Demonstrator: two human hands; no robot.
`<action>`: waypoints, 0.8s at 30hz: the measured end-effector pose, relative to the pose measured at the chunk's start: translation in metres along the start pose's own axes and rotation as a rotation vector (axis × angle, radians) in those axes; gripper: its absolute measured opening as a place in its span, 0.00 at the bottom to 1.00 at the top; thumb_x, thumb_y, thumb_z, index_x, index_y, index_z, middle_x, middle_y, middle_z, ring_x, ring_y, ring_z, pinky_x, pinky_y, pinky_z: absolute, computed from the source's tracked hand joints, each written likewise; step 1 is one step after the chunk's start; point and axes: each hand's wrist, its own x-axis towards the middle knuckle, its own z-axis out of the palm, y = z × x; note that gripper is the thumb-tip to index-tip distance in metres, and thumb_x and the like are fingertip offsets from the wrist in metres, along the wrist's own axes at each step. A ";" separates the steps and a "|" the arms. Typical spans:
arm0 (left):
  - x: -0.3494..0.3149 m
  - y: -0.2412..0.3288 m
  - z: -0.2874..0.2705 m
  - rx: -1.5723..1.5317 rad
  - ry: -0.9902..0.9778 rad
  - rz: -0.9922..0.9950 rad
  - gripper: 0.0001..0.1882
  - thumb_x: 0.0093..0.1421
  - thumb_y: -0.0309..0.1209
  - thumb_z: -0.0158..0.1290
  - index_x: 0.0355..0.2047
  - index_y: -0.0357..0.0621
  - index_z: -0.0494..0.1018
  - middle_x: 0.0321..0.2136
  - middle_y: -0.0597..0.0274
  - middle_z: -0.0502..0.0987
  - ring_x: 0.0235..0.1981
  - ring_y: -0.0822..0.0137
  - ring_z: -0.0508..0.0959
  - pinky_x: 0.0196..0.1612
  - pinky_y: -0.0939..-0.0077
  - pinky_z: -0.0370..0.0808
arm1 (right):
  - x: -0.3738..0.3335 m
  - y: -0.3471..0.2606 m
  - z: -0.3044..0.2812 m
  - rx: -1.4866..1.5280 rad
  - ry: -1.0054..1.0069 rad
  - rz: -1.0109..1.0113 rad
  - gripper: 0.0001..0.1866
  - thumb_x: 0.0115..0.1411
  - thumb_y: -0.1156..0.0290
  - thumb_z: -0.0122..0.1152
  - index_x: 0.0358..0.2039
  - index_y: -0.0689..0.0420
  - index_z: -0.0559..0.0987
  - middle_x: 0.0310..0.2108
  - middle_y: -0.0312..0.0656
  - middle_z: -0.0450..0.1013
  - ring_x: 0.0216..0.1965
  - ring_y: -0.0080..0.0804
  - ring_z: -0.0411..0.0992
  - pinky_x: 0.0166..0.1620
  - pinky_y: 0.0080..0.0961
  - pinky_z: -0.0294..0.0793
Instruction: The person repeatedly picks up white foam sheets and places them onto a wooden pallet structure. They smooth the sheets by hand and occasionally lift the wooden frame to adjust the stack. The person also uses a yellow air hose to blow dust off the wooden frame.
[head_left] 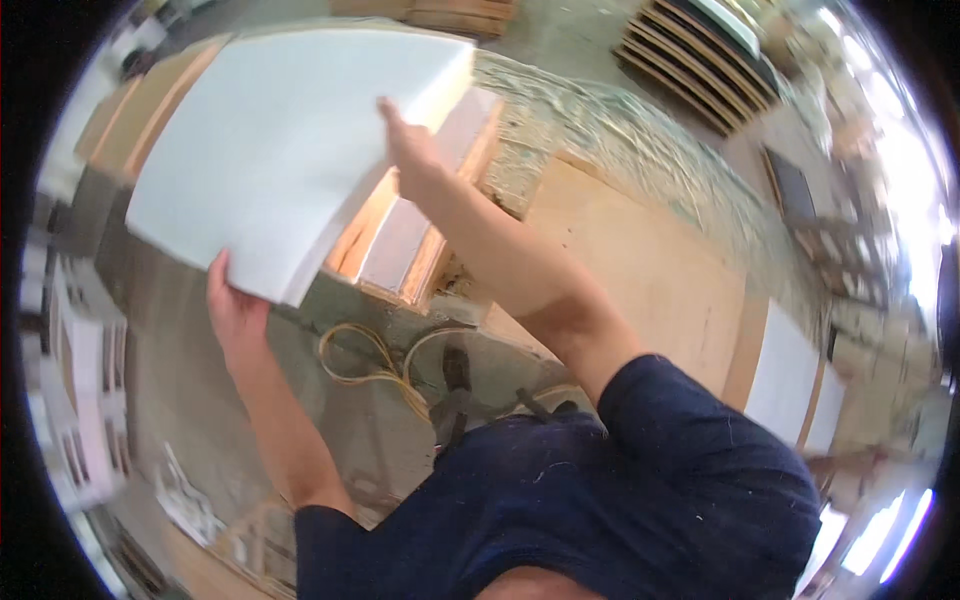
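A large white panel [280,140] lies tilted over a stack of wooden frames [385,255] at the upper left. My left hand [238,308] grips its near edge, thumb on top and fingers hidden underneath. At the panel's right edge is my right hand [413,155], its thumb along the top face and its other fingers out of sight below. Between the raised edge and the stack, bare wood and a pale grey face show.
A flat plywood board [630,250] lies right of the stack, beside crumpled plastic sheeting [620,125]. A yellow hose [360,378] loops on the floor near my feet. Stacked boards [695,65] stand at the upper right; white pieces [85,345] are at the left.
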 end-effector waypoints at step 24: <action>-0.381 -0.448 0.122 -0.063 -0.198 -0.753 0.14 0.62 0.33 0.51 0.47 0.45 0.69 0.43 0.58 0.75 0.45 0.61 0.75 0.47 0.62 0.75 | -0.312 0.222 -0.843 -0.757 0.773 -0.321 0.43 0.51 0.66 0.66 0.65 0.50 0.55 0.52 0.54 0.70 0.51 0.46 0.71 0.53 0.36 0.70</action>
